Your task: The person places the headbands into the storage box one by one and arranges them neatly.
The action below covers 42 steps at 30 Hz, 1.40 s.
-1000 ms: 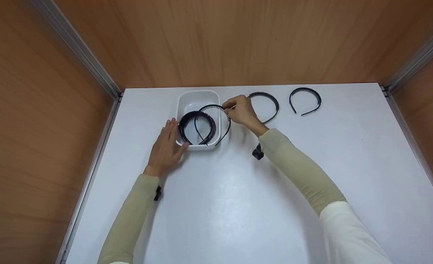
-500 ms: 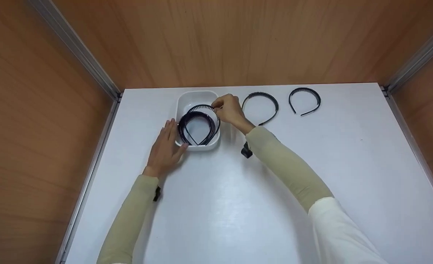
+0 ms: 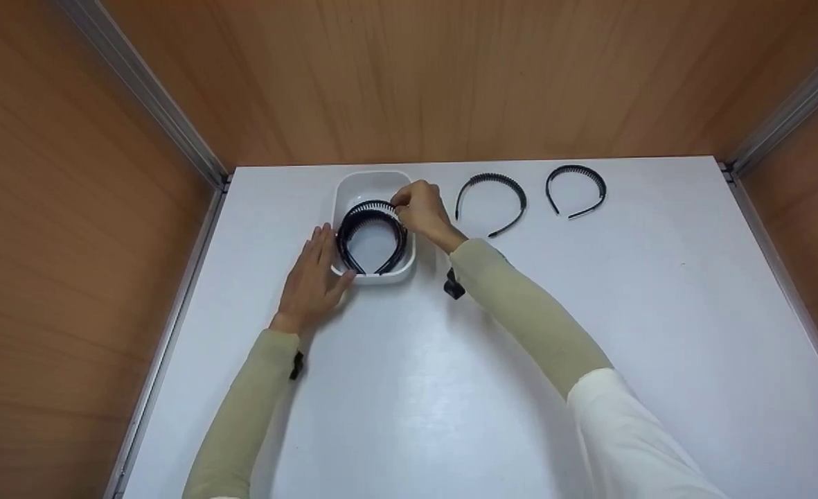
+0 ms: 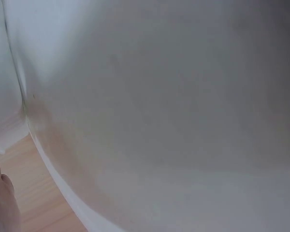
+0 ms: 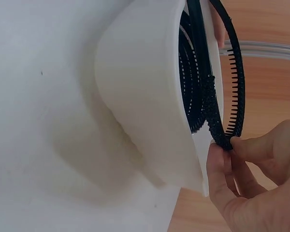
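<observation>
My right hand pinches a black toothed headband between thumb and fingertips, over the white bin. In the head view this headband overlaps a stack of black headbands inside the bin. The right wrist view shows it above the bin's rim, with the stack lower inside. My left hand rests against the bin's left side and near corner, its fingers straight. Only a small part of the left hand shows at the edge of the left wrist view.
Two more black headbands lie on the white table to the right: one headband near the bin, another headband farther right. A wooden back wall and side walls enclose the table.
My right hand has moved left with the headband, bringing it from the bin's right edge to above the stack. The left hand has stayed against the bin.
</observation>
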Each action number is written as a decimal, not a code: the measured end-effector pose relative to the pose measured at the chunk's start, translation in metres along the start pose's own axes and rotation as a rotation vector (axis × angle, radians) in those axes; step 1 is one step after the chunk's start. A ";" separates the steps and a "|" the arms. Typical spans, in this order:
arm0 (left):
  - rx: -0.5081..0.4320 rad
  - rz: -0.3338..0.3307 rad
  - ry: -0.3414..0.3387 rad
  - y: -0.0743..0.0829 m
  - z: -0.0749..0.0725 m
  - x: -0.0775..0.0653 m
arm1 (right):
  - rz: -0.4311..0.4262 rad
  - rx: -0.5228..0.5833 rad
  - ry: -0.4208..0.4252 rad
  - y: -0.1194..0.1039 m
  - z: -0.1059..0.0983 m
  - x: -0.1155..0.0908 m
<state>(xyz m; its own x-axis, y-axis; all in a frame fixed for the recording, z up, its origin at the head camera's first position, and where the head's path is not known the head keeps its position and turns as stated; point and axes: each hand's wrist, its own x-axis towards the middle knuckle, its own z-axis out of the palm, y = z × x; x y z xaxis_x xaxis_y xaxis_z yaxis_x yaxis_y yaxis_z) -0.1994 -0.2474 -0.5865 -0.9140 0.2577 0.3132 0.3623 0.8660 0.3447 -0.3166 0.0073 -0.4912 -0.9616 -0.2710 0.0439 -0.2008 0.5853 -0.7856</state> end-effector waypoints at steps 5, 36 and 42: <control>0.014 -0.008 -0.006 0.000 0.000 0.001 | 0.002 0.007 0.010 -0.001 0.002 0.002; 0.007 -0.001 0.005 0.000 -0.001 -0.001 | -0.012 -0.075 -0.004 -0.013 0.022 0.004; 0.012 -0.007 -0.007 0.001 0.000 -0.001 | 0.002 -0.071 0.003 -0.009 0.024 0.004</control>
<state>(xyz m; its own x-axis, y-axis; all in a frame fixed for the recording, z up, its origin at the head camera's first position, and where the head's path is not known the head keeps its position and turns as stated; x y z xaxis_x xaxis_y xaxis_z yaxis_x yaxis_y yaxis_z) -0.1981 -0.2466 -0.5860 -0.9179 0.2544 0.3047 0.3536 0.8728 0.3364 -0.3138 -0.0169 -0.4985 -0.9624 -0.2680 0.0442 -0.2118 0.6385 -0.7399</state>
